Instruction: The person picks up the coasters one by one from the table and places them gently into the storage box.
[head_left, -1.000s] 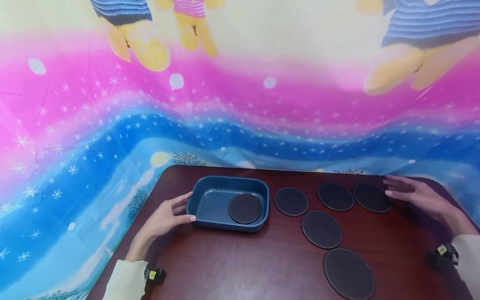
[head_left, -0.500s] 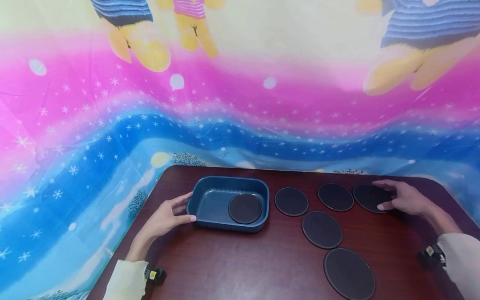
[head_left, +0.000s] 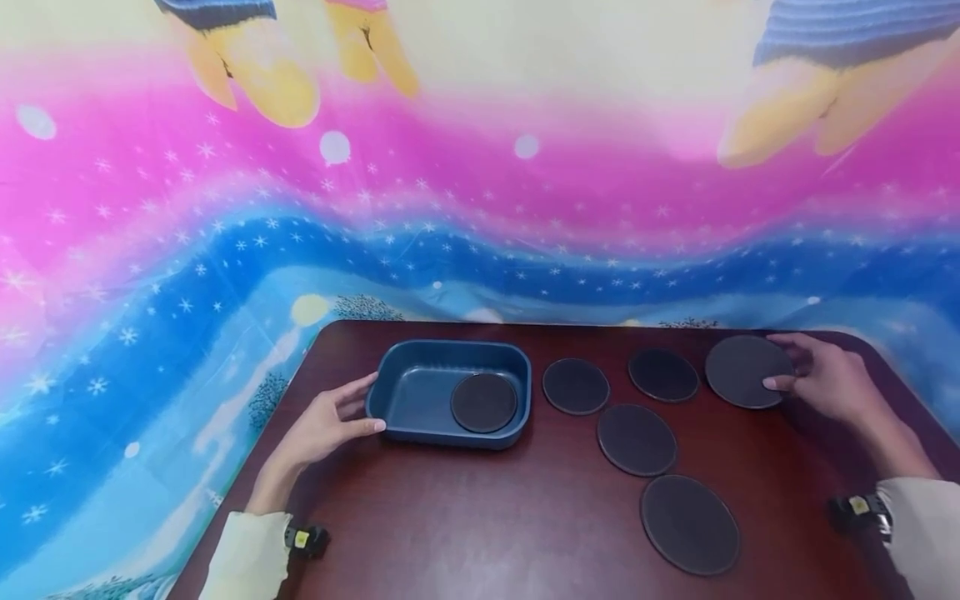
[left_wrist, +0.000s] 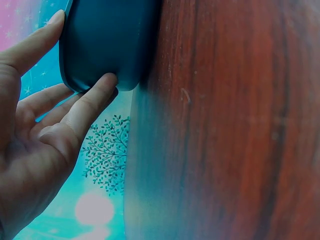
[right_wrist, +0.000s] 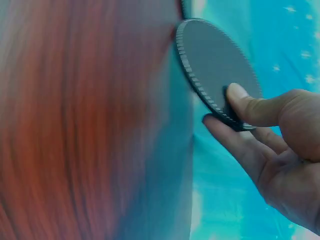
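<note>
At right, fingers (right_wrist: 245, 147) pinch a disc (right_wrist: 212, 65), its ridges wrist-view only; spread left fingers (left_wrist: 90, 107) touch tub (left_wrist: 105, 40).

Right hand (right_wrist: 294, 175) there at four o'clock, and it's pinching the grey disc (right_wrist: 214, 65) towards one, wood-grained tabletop (right_wrist: 85, 120) at nine!

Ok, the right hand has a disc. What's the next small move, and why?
Probably carry the held disc left toward the blue tray: the right hand pinches it by the edge, another disc already lies in the tray's right half, the left half is bare, and the left hand touches that end.
</note>
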